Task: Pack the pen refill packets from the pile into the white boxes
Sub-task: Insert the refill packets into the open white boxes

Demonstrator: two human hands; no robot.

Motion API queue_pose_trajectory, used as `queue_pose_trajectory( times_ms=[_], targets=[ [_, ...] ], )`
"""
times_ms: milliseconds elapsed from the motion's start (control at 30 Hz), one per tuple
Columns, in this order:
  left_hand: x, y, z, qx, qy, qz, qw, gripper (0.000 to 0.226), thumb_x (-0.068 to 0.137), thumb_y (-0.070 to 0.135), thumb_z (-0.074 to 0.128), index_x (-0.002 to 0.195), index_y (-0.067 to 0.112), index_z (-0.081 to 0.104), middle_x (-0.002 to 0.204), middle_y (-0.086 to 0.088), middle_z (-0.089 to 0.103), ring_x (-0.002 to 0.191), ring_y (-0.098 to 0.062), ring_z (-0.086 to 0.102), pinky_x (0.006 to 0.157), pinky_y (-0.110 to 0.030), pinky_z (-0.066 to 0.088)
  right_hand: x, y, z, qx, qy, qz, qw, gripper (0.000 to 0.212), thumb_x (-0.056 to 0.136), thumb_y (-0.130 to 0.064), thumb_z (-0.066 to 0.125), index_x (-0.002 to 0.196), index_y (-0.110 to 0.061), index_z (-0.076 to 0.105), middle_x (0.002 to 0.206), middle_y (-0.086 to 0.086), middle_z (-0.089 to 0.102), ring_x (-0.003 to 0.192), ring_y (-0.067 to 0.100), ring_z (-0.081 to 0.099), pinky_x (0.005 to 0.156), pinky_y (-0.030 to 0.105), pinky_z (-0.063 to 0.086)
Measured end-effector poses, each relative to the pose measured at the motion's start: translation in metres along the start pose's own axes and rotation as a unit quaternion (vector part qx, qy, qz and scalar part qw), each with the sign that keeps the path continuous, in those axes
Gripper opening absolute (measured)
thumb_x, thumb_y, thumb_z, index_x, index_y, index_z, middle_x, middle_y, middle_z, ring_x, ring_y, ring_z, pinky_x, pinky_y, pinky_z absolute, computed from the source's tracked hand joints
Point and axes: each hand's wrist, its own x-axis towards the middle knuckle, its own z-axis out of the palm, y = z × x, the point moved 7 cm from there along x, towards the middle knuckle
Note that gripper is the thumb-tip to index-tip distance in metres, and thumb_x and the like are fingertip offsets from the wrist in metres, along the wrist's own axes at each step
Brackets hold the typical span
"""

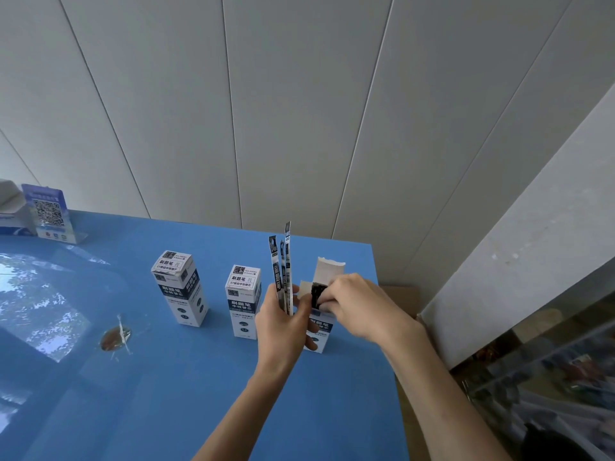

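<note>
Nearest us, our left hand [283, 322] gripped a few refill packets [282, 271] upright, their tops standing well above the fingers. Just to its right, our right hand [352, 306] had its fingers curled down into the mouth of the open box [317, 331], pinching the dark packet tops [318, 293] there, with the raised flap [329, 269] just behind. Left of the left hand and farther back stood two closed boxes, one near [243, 301], one farther off [181, 287], on the blue table [166, 394].

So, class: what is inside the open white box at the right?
Dark packet ends show at the mouth of the open white box, where the right hand presses. The box walls hide how many and how deep.
</note>
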Motion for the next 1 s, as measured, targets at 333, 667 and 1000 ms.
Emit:
queue_pose_trajectory(
  times_ms=[333,667,1000],
  targets=[
    [-0.007,0.019,-0.011,0.005,-0.021,0.03,0.999,0.01,0.091,0.025,0.066,0.093,0.018,0.06,0.06,-0.016,0.056,0.045,-0.023,0.056,0.04,-0.027,0.047,-0.015,0.0,-0.026,0.229,0.154,0.004,0.961,0.031,0.087,-0.04,0.064,0.11,-0.02,0.068,0.098,-0.009,0.055,0.076,0.0,0.049,0.072,0.011,0.039],
    [-0.031,0.044,0.01,-0.008,-0.275,0.018,0.961,0.025,0.081,0.028,0.071,0.069,0.011,0.057,0.054,0.001,0.052,0.05,-0.024,0.058,0.048,-0.041,0.057,-0.028,-0.008,-0.03,0.583,0.122,-0.011,0.803,0.008,0.081,-0.012,0.071,0.088,-0.007,0.072,0.082,0.004,0.074,0.07,0.011,0.068,0.063,0.019,0.051],
    [-0.051,0.035,0.025,-0.015,-0.352,-0.056,0.934,0.035,0.09,0.023,0.065,0.097,-0.011,0.056,0.077,-0.013,0.051,0.062,-0.026,0.064,0.049,-0.037,0.058,-0.051,0.004,-0.016,0.584,0.074,0.016,0.808,0.029,0.074,-0.023,0.076,0.091,-0.001,0.071,0.089,0.015,0.073,0.075,0.021,0.068,0.064,0.028,0.053]
  ],
)
